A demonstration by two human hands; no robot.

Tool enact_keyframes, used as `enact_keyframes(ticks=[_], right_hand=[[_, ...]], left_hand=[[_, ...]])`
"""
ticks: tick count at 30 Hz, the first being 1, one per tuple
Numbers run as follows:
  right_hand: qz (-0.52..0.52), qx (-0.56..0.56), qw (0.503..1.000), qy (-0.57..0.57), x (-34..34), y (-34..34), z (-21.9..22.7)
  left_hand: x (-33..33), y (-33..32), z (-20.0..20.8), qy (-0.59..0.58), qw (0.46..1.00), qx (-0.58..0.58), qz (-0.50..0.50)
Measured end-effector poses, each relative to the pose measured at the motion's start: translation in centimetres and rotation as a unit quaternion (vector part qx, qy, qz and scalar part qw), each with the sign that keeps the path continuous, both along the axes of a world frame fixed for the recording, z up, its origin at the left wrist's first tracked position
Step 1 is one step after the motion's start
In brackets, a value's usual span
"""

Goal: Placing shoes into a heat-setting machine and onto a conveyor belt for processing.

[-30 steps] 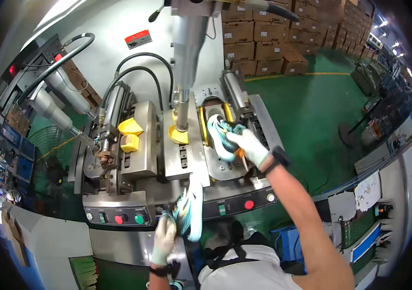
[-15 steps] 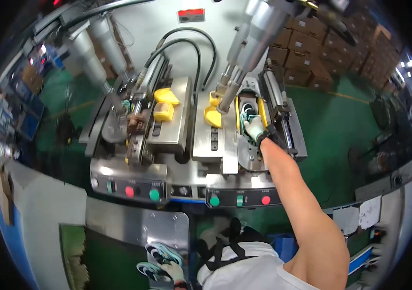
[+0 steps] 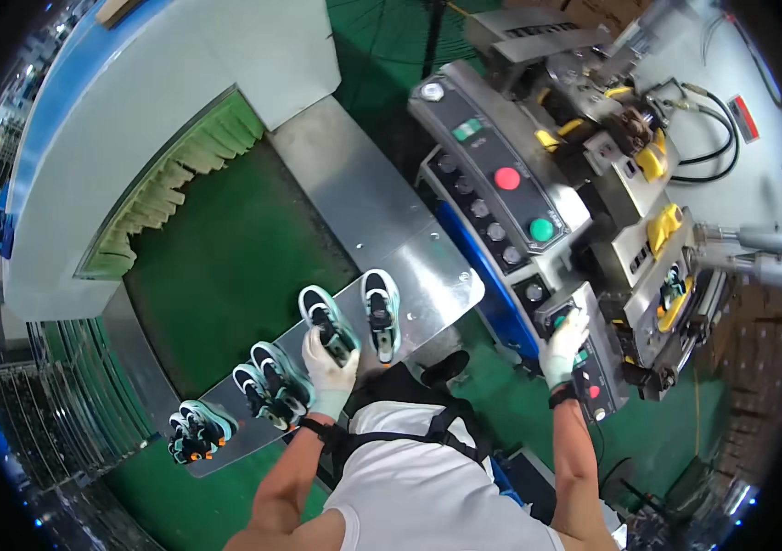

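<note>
My left hand (image 3: pixel 329 369), in a white glove, is closed around the heel end of a white, black and mint-green sneaker (image 3: pixel 319 308) on a metal shelf. A matching sneaker (image 3: pixel 380 308) stands just right of it, apart from the hand. To the left on the shelf are more sneakers (image 3: pixel 267 363) of the same kind. My right hand (image 3: pixel 565 349), also gloved, rests with fingers stretched out on the press's control panel (image 3: pixel 604 363), over its green button, which the fingers partly cover. Another sneaker (image 3: pixel 672 286) sits in the press beyond that hand, beside a yellow pad.
The metal shelf (image 3: pixel 432 266) runs from lower left to the machine's front. Behind it is an opening with a green fringed curtain (image 3: pixel 180 188) in a pale housing. A second control panel (image 3: pixel 506 156) with red and green buttons juts out at the upper right. Cartons are stacked far right.
The view has swung left. My right hand has left the sneaker in the press and come to the control panel. My left hand is still at the sneakers on the shelf.
</note>
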State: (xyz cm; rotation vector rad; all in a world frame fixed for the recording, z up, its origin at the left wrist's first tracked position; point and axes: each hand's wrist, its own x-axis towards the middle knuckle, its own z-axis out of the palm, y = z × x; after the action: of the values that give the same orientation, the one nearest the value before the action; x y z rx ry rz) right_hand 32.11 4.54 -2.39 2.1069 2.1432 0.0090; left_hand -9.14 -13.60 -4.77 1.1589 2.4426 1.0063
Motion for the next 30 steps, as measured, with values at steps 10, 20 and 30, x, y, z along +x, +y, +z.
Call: enact_keyframes(ticks=[10,20,30], right_hand=[[0.077,-0.076,0.870,0.482,-30.2,-9.2,-7.9],[-0.243,-0.085,0.757,0.601,-30.9,-8.5,-7.0],[-0.508,0.256,0.396,0.720,-7.8,-30.0,7.2]], left_hand=[[-6.5,1.5,-6.6,-0.194,0.966,0.004,-0.173],[-6.7,4.1,-10.9,-0.251,0.936,-0.083,-0.231],[19.3,6.1,3.3,-0.344,0.600,-0.187,-0.698]])
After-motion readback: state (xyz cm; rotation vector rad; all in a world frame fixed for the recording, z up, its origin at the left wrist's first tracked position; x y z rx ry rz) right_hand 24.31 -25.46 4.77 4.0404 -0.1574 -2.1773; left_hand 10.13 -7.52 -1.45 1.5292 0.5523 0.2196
